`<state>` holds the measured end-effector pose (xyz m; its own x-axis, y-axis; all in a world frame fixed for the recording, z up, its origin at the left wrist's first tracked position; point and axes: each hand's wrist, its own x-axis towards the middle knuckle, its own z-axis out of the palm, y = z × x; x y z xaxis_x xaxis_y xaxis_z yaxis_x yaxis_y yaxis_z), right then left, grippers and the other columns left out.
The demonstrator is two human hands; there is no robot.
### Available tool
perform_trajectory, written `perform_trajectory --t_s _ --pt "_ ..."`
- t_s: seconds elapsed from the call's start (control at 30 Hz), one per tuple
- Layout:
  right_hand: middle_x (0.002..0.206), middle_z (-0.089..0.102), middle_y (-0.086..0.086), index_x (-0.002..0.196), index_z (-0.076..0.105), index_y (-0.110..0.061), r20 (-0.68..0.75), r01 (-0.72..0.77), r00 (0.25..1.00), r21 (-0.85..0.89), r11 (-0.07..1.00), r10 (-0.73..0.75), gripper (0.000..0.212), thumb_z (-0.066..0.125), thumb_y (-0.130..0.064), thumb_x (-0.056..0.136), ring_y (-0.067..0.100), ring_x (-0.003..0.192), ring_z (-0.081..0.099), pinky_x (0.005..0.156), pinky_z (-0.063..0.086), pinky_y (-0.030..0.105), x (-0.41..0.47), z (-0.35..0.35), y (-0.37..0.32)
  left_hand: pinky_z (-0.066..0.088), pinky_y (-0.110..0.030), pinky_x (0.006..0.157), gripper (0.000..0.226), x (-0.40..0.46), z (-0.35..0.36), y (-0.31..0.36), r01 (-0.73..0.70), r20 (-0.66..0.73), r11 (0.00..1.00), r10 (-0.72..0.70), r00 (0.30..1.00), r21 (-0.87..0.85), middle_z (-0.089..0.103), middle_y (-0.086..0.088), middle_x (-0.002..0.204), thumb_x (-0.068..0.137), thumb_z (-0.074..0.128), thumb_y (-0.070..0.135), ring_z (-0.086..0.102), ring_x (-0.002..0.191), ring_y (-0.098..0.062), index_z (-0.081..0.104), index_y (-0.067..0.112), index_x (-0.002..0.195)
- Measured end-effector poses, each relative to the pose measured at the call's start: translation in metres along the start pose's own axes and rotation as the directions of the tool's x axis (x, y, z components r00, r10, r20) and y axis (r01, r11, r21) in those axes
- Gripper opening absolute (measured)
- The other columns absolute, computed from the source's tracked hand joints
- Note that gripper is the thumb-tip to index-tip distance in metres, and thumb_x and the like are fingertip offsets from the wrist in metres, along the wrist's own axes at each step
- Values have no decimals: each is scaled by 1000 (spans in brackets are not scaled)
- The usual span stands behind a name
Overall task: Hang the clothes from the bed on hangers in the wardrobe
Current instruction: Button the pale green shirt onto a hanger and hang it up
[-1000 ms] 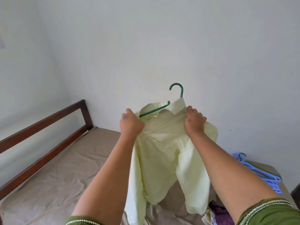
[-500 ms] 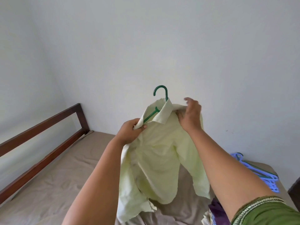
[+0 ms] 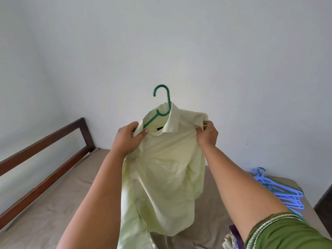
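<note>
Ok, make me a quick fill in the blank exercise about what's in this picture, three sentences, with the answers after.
1. The hook of the ____ hanger sticks up out of the shirt's collar.
2. The left hand and right hand hold up a pale ____ shirt.
3. A pile of spare hangers, mostly ____ in colour, lies on the bed.

Answers: green; yellow; blue
</note>
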<state>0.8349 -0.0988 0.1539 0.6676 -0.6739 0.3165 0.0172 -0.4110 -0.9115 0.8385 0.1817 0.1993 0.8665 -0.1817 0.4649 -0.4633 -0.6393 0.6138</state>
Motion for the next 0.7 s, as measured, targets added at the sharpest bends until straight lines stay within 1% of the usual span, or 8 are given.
perform_trajectory --t_s 0.1,0.17,0.23,0.3,0.37,0.43,0.53,0.7 --pt "98 63 21 101 62 3 -29 165 985 -107 980 -169 20 55 -14 95 36 94 58 75 38 29 7 -3 -3 41 -33 58 30 -3 -6 -6 40 -138 987 -19 990 153 59 3 78 93 54 49 55 74 -22 48 21 103" --pt "111 53 24 103 61 4 -102 234 963 -132 963 -248 18 53 -10 96 35 102 50 78 33 24 7 -4 -10 42 -32 58 25 -5 -4 -12 -19 -175 950 77 981 313 64 0 92 97 50 40 59 77 -28 48 23 115" --pt "125 41 23 108 58 3 -135 275 948 -103 956 -287 19 48 -9 98 27 109 40 84 33 22 8 -7 -21 41 -30 55 23 -8 -2 -16 -79 -184 912 165 969 404 63 -4 100 95 52 23 60 75 -31 52 20 118" --pt "114 48 16 106 51 0 -63 270 960 -38 962 -272 19 39 -14 101 20 97 44 79 38 28 9 -13 -30 38 -29 53 24 -10 -2 -19 -69 -220 917 166 961 392 58 -6 101 90 54 13 58 75 -31 56 16 114" --pt "85 52 9 102 46 -3 -11 246 969 -51 968 -247 20 34 -19 103 23 75 47 64 33 28 9 -18 -34 39 -32 57 20 -9 -2 -18 31 -282 936 74 957 350 50 -8 103 90 54 13 55 84 -31 57 13 109" --pt "72 49 6 104 45 -3 -36 269 961 -119 956 -275 22 32 -20 104 25 66 45 58 29 28 7 -20 -38 37 -37 69 18 -4 1 -12 185 -277 924 -90 957 336 45 -11 108 91 51 17 46 99 -32 55 11 108" --pt "71 51 10 107 46 -1 -61 290 949 -213 933 -309 26 31 -22 104 28 65 47 59 32 32 2 -17 -42 32 -40 76 17 3 5 -3 343 -181 874 -297 938 344 48 -14 110 92 44 16 45 105 -34 46 10 108" --pt "70 51 11 104 49 -1 -65 251 960 -237 939 -273 29 33 -24 104 29 67 47 60 32 32 -2 -20 -37 25 -41 81 26 10 1 3 451 -213 857 -406 889 248 46 -12 114 84 40 10 39 110 -32 42 9 110"
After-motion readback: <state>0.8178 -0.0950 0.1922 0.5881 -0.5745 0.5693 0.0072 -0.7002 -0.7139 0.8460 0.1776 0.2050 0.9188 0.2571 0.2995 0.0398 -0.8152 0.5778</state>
